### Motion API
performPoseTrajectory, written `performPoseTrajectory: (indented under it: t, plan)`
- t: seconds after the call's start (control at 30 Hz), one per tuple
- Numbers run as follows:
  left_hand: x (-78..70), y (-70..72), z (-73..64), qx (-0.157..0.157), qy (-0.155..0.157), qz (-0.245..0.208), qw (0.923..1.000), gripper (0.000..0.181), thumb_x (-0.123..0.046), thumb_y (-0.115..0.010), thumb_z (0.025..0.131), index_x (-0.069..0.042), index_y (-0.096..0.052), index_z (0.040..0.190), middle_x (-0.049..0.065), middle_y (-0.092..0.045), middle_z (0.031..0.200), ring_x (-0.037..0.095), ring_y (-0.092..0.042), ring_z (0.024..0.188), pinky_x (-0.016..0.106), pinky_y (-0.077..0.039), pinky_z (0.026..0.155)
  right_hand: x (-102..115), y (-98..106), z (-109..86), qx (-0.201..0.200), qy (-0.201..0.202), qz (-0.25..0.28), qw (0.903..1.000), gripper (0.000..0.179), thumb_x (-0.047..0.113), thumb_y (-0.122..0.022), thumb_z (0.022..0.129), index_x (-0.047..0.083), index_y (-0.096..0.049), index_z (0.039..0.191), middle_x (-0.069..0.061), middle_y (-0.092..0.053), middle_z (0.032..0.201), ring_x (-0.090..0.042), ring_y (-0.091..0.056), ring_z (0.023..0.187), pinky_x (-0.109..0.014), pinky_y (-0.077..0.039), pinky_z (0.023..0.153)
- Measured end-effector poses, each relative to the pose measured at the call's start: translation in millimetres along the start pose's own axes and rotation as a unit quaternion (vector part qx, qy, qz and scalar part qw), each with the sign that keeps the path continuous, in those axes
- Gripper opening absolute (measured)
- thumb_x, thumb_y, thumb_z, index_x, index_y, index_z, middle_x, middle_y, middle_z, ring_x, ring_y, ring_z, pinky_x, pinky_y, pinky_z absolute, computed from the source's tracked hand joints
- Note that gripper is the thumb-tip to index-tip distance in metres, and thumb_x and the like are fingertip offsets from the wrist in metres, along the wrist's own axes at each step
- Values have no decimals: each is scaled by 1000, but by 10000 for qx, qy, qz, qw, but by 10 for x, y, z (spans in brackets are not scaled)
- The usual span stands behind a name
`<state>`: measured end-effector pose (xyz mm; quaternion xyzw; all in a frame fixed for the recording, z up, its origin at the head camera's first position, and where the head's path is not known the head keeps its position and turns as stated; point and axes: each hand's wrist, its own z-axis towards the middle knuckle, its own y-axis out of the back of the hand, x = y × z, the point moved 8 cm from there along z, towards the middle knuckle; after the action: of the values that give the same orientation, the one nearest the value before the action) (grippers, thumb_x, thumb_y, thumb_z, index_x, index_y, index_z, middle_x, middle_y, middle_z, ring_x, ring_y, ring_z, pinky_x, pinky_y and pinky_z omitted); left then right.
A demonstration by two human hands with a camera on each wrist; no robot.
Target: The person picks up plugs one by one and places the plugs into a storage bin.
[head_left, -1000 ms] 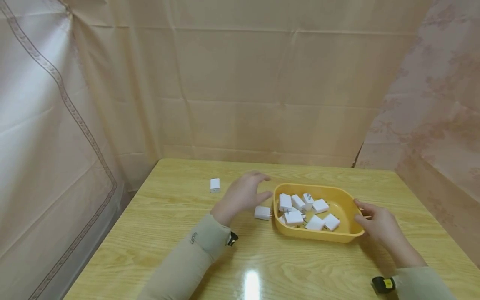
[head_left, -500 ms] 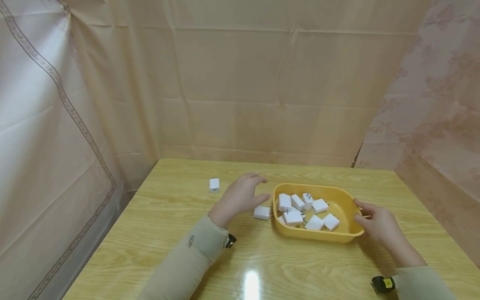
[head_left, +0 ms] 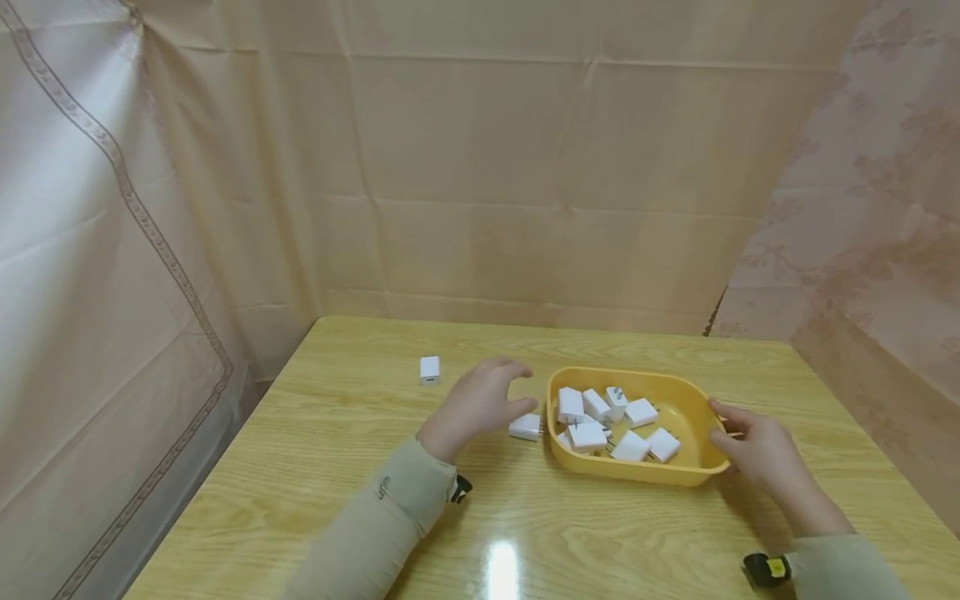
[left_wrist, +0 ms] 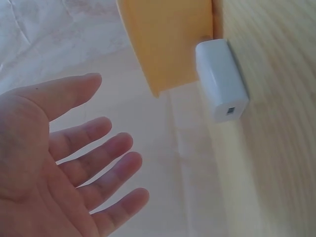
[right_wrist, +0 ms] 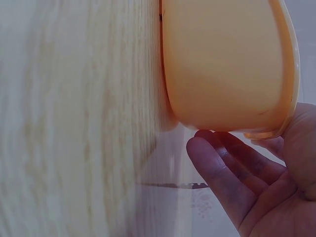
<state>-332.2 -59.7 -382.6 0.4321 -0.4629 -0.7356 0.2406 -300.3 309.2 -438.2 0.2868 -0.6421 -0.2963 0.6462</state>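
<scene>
My left hand (head_left: 480, 407) hovers just left of the yellow plastic bin, palm turned toward it, fingers apart and holding nothing. Beneath its thumb lies a white USB charger plug (head_left: 525, 427), prongs toward the bin wall; in the left wrist view this charger (left_wrist: 222, 81) shows its port. My right hand (head_left: 765, 450) grips the right end of the yellow bin (head_left: 637, 472) by its rim. In the right wrist view, fingers of the right hand (right_wrist: 276, 192) touch the bin's outer wall (right_wrist: 222, 64). Several white chargers (head_left: 587, 435) lie heaped in the bin's left part.
Another white charger (head_left: 430, 370) stands alone on the wooden table (head_left: 337, 500), farther back and left of my left hand. Beige cloth (head_left: 465, 167) hangs behind the table, with more cloth along both sides. A bright reflection lies near the table's front.
My left hand has shifted slightly down and left in the head view, its thumb now partly over the nearby charger. The right hand, bin and chargers look still.
</scene>
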Motion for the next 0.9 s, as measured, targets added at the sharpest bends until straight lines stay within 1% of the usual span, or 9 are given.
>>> performPoseTrajectory:
  t: [0.1, 0.23, 0.47, 0.63, 0.9]
  plan:
    - [21, -34, -7, 50, 62, -50, 10000, 49, -39, -71, 95, -13, -65, 136, 7, -60, 140, 27, -53, 132, 44, -42, 110, -4, -3, 1, -2, -15, 8, 10000, 59, 12, -61, 98, -6, -41, 150, -38, -59, 122, -31, -66, 92, -34, -59, 58]
    - [46, -81, -14, 113, 134, -96, 9998, 47, -39, -71, 95, -13, -66, 134, 5, -62, 138, 26, -54, 130, 44, -44, 108, -4, -5, -3, -30, 11, 57, 10000, 59, 11, -60, 97, -7, -41, 150, -38, -60, 121, -30, -67, 88, -35, -58, 57]
    - [71, -160, -21, 177, 171, -168, 9996, 46, -37, -73, 94, -12, -68, 132, 4, -64, 134, 25, -57, 127, 42, -46, 106, 5, -1, -15, -87, 50, 90, 9999, 58, 10, -61, 97, -7, -42, 149, -38, -60, 120, -29, -67, 87, -35, -58, 56]
    - [102, -231, -11, 257, 186, -111, 9994, 47, -38, -73, 94, -12, -67, 133, 4, -64, 133, 24, -58, 125, 41, -46, 105, -20, 4, -9, -77, -25, 104, 9999, 59, 11, -61, 97, -6, -42, 150, -38, -60, 121, -29, -66, 88, -35, -58, 57]
    - [130, -305, -15, 502, 292, -49, 9983, 45, -33, -73, 93, -11, -68, 132, 4, -65, 133, 24, -59, 123, 41, -48, 103, -30, -12, -7, -102, -4, 234, 9997, 58, 10, -61, 98, -5, -42, 150, -38, -60, 121, -29, -66, 88, -35, -59, 57]
